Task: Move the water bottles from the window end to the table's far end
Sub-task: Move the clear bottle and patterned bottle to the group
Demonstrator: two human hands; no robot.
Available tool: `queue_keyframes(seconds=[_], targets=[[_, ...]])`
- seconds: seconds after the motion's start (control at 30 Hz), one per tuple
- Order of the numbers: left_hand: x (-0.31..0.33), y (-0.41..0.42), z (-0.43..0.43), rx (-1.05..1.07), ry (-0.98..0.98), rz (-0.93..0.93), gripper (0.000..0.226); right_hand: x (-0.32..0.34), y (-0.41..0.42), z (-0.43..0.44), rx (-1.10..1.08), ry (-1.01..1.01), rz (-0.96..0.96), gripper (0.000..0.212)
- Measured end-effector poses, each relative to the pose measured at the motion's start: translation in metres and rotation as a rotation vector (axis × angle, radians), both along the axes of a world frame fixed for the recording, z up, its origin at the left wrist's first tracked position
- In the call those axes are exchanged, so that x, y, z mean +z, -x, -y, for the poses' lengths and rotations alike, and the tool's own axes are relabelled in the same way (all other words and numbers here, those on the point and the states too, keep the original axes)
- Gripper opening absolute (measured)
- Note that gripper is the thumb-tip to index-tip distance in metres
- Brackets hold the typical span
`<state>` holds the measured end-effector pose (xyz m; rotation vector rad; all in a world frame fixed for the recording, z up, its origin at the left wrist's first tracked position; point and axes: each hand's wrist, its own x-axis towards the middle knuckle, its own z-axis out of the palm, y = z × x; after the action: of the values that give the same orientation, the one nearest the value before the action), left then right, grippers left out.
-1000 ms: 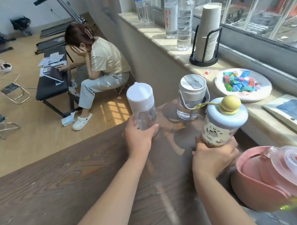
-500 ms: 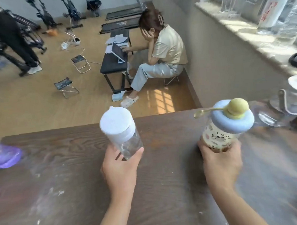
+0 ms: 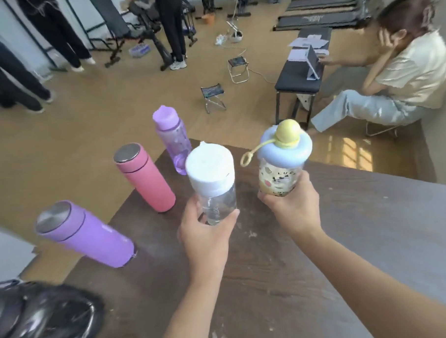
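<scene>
The left hand [image 3: 205, 236] was in the middle of the frame with its fingers wrapped tight around the bottom of a clear bottle [image 3: 213, 187] that had a big white lid. Small writing ran up the side of that bottle, but it was too blurry to read, and it looked empty, though the view was too soft to be sure. The right hand [image 3: 294, 206] was just to the right of it, with its fingers closed around the bottom of a cartoon bottle [image 3: 281, 177]. That bottle had a blue lid, a yellow ball on top and a yellow loop hanging off to the left. The letters "LUC" showed on its side among little pictures, and the rest of the word was hidden. Both bottles were held up over the dark wooden table [image 3: 335, 240], close together but not touching. Three more bottles stood along the left edge of the table. A see-through purple bottle [image 3: 173, 143] was near the corner in the upper middle of the frame. A pink flask [image 3: 145, 176] with a silver top was below and left of it. A purple flask [image 3: 86, 234] with a silver top was at the lower left. A shiny black thing [image 3: 44, 319] lay in the bottom left corner. A seated person [image 3: 391, 79] was at the upper right beside a black bench [image 3: 300, 81].
</scene>
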<state>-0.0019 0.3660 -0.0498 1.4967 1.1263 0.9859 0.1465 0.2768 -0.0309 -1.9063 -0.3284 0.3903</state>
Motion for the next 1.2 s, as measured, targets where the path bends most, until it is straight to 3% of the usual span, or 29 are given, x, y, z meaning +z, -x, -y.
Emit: queue_keyframes(seconds=[0.33, 0.53, 1.07, 1.13, 1.2], targets=[[-0.019, 0.022, -0.053, -0.108, -0.003, -0.045, 0.068, -0.007, 0.003, -0.105, 0.191, 0.062, -0.014, 0.062], [-0.026, 0.021, -0.052, -0.166, 0.029, -0.077, 0.061, -0.008, -0.002, -0.110, 0.236, 0.083, 0.037, 0.056], [-0.025, 0.020, -0.044, -0.201, 0.052, -0.145, 0.078, -0.017, -0.011, -0.103, 0.304, 0.124, 0.019, 0.059], [-0.022, 0.023, -0.040, -0.220, 0.063, -0.192, 0.085, -0.019, -0.011, -0.099, 0.307, 0.131, 0.009, 0.063], [-0.014, 0.028, -0.031, -0.221, 0.041, -0.363, 0.091, -0.019, -0.010, -0.089, 0.309, 0.109, -0.013, 0.076]])
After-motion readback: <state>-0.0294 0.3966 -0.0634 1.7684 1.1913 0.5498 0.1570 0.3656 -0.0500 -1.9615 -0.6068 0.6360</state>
